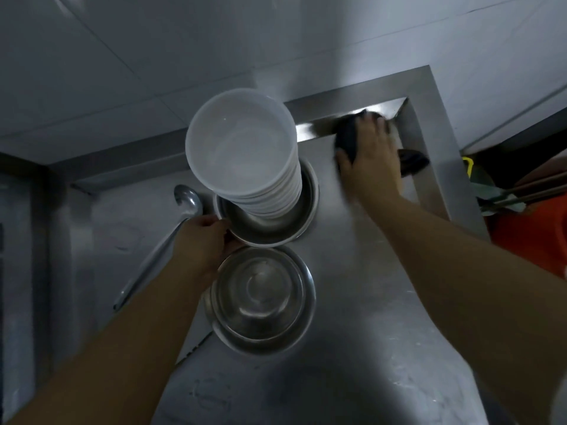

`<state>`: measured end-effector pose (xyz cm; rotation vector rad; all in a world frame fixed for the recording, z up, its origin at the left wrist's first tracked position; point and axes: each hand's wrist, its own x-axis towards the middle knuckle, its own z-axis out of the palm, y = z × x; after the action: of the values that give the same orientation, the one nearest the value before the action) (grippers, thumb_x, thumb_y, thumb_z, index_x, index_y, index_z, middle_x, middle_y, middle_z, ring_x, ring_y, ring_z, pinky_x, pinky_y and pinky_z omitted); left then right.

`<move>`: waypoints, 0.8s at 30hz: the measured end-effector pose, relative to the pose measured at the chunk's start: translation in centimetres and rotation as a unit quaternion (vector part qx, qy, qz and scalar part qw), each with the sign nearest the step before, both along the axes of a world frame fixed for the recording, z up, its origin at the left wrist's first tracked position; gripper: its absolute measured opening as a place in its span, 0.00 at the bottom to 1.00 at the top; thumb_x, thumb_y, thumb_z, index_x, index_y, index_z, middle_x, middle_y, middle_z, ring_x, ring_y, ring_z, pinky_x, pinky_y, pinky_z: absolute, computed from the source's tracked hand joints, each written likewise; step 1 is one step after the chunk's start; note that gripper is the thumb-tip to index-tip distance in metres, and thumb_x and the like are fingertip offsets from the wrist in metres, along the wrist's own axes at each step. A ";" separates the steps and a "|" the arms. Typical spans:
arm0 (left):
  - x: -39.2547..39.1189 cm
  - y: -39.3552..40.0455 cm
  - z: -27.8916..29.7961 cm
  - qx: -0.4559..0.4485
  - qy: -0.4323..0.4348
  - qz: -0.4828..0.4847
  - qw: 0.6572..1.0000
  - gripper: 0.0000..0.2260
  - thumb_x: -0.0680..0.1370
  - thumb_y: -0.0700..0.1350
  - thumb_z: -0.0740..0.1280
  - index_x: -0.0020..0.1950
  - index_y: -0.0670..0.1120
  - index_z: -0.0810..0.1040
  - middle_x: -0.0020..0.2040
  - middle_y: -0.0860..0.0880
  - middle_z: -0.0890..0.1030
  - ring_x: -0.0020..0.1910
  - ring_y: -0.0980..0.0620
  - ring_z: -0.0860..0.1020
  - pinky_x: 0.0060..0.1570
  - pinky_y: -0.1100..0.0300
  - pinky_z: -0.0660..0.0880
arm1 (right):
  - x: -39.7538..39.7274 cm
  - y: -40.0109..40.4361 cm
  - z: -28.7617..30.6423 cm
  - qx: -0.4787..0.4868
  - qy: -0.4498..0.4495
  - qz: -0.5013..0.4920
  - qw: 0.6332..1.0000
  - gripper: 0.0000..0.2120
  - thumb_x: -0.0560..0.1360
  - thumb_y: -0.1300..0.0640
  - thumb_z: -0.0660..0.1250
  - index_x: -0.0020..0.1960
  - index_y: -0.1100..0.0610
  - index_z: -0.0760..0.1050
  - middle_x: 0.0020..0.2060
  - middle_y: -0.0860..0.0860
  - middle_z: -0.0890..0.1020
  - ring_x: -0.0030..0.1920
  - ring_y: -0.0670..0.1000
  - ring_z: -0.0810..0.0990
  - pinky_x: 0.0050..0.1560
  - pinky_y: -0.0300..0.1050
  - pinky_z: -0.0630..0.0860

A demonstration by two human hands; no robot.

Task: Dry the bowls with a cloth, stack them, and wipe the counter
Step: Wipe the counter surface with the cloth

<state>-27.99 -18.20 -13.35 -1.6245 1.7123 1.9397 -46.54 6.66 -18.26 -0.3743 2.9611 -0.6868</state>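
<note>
A tall stack of white bowls [242, 148] stands inside a steel basin [276, 228] on the steel counter [352, 302]. My left hand [204, 243] grips that basin's near-left rim. Closer to me, further steel basins [260, 299] sit nested together. At the far right corner of the counter, my right hand [368, 157] presses flat on a dark cloth [349, 136], with the fingers spread over it. Part of the cloth [412, 161] hangs over the raised right edge. The right hand is blurred.
A long steel ladle [171, 234] lies left of the basins. A raised steel rim [429, 142] borders the counter at the back and right. Beyond it on the right are an orange bucket [527, 237] and stick handles [521, 191]. Tiled wall lies behind.
</note>
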 end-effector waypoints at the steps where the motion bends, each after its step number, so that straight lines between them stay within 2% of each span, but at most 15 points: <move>1: 0.1 -0.3 0.1 -0.008 -0.001 -0.005 1.000 0.04 0.75 0.34 0.72 0.41 0.37 0.84 0.44 0.34 0.87 0.47 0.35 0.88 0.50 0.43 0.85 | 1.1 0.6 -0.1 -0.010 0.009 0.091 0.996 0.34 0.83 0.44 0.63 0.84 0.58 0.59 0.82 0.59 0.63 0.83 0.61 0.59 0.82 0.59 0.57; 2: 0.1 -0.4 0.2 -0.013 0.001 -0.003 1.000 0.04 0.76 0.33 0.71 0.41 0.37 0.84 0.43 0.35 0.87 0.45 0.37 0.88 0.47 0.46 0.85 | 2.5 1.7 -0.2 -0.022 0.016 0.185 0.982 0.34 0.83 0.45 0.65 0.82 0.59 0.62 0.81 0.60 0.65 0.82 0.62 0.61 0.81 0.61 0.60; 4: 0.1 -0.6 0.6 -0.010 0.004 0.005 1.000 0.03 0.79 0.31 0.69 0.46 0.34 0.82 0.42 0.35 0.87 0.41 0.40 0.88 0.39 0.53 0.85 | 5.3 4.4 -1.0 -0.022 0.038 0.333 0.942 0.32 0.82 0.45 0.67 0.81 0.59 0.66 0.81 0.57 0.67 0.82 0.59 0.62 0.81 0.59 0.60; 7: 0.0 -0.6 1.1 -0.002 0.003 0.020 1.000 0.02 0.79 0.30 0.68 0.52 0.33 0.79 0.42 0.34 0.86 0.38 0.43 0.88 0.35 0.55 0.84 | 5.0 7.9 -1.4 0.008 0.060 0.465 0.883 0.32 0.83 0.41 0.65 0.81 0.56 0.67 0.81 0.54 0.66 0.82 0.55 0.62 0.83 0.55 0.57; 8: 0.1 -0.7 1.2 0.000 0.008 0.024 1.000 0.04 0.79 0.30 0.68 0.53 0.33 0.79 0.42 0.35 0.86 0.38 0.43 0.88 0.36 0.55 0.84 | 3.9 7.9 -1.4 0.017 0.051 0.460 0.886 0.32 0.83 0.40 0.64 0.81 0.56 0.66 0.81 0.54 0.66 0.82 0.56 0.62 0.82 0.55 0.58; 9: 0.1 -0.7 1.2 0.004 0.015 0.023 1.000 0.05 0.79 0.30 0.68 0.54 0.34 0.79 0.42 0.36 0.86 0.39 0.43 0.88 0.36 0.55 0.85 | 2.5 7.2 -1.3 0.016 0.038 0.413 0.910 0.34 0.82 0.40 0.62 0.82 0.57 0.65 0.81 0.56 0.67 0.82 0.58 0.62 0.82 0.57 0.59; 11: 0.2 -0.6 1.3 0.011 0.032 0.014 0.999 0.07 0.79 0.31 0.68 0.57 0.37 0.80 0.42 0.39 0.88 0.41 0.43 0.89 0.38 0.54 0.85 | 0.1 4.5 -0.8 -0.001 0.016 0.225 0.974 0.35 0.82 0.41 0.61 0.82 0.59 0.62 0.81 0.59 0.66 0.82 0.61 0.61 0.81 0.61 0.60; 13: 0.5 -0.6 1.3 0.019 0.043 0.001 0.999 0.08 0.79 0.32 0.69 0.57 0.39 0.80 0.43 0.39 0.88 0.43 0.42 0.89 0.39 0.54 0.85 | -0.5 1.3 -0.6 0.013 0.004 0.075 0.997 0.34 0.83 0.42 0.60 0.83 0.59 0.60 0.83 0.56 0.62 0.84 0.60 0.57 0.82 0.59 0.55; 14: 0.5 -0.6 1.2 0.023 0.044 -0.005 0.999 0.08 0.78 0.32 0.70 0.57 0.39 0.80 0.44 0.39 0.88 0.44 0.42 0.89 0.39 0.55 0.85 | 0.1 0.3 -0.6 0.014 0.006 0.064 0.998 0.34 0.84 0.42 0.60 0.84 0.58 0.59 0.84 0.55 0.61 0.84 0.58 0.55 0.83 0.58 0.54; 18: 0.8 -0.6 0.8 0.031 0.040 -0.006 0.999 0.13 0.76 0.34 0.74 0.58 0.42 0.78 0.45 0.38 0.88 0.47 0.40 0.89 0.43 0.52 0.85 | 5.3 2.3 -1.2 -0.019 0.024 0.202 0.979 0.32 0.83 0.44 0.65 0.82 0.58 0.64 0.82 0.55 0.65 0.83 0.58 0.59 0.82 0.60 0.58; 20: 0.6 -0.5 0.7 0.052 0.054 0.004 0.997 0.16 0.74 0.34 0.75 0.59 0.42 0.77 0.44 0.39 0.88 0.46 0.40 0.89 0.42 0.51 0.86 | 8.3 5.1 -1.4 -0.022 0.038 0.239 0.970 0.31 0.82 0.46 0.68 0.80 0.59 0.68 0.81 0.55 0.67 0.82 0.57 0.62 0.81 0.60 0.60; 24: -0.1 0.4 0.7 0.034 0.040 -0.013 0.999 0.22 0.66 0.39 0.77 0.59 0.44 0.78 0.45 0.39 0.88 0.50 0.36 0.88 0.50 0.41 0.85 | 14.4 10.4 -1.6 -0.019 0.037 0.243 0.969 0.29 0.82 0.46 0.68 0.79 0.59 0.70 0.81 0.53 0.68 0.83 0.56 0.62 0.80 0.61 0.62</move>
<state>-28.12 -17.78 -12.67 -1.5133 1.6669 2.0538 -32.14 17.10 -19.86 -1.0993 2.7462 -0.6719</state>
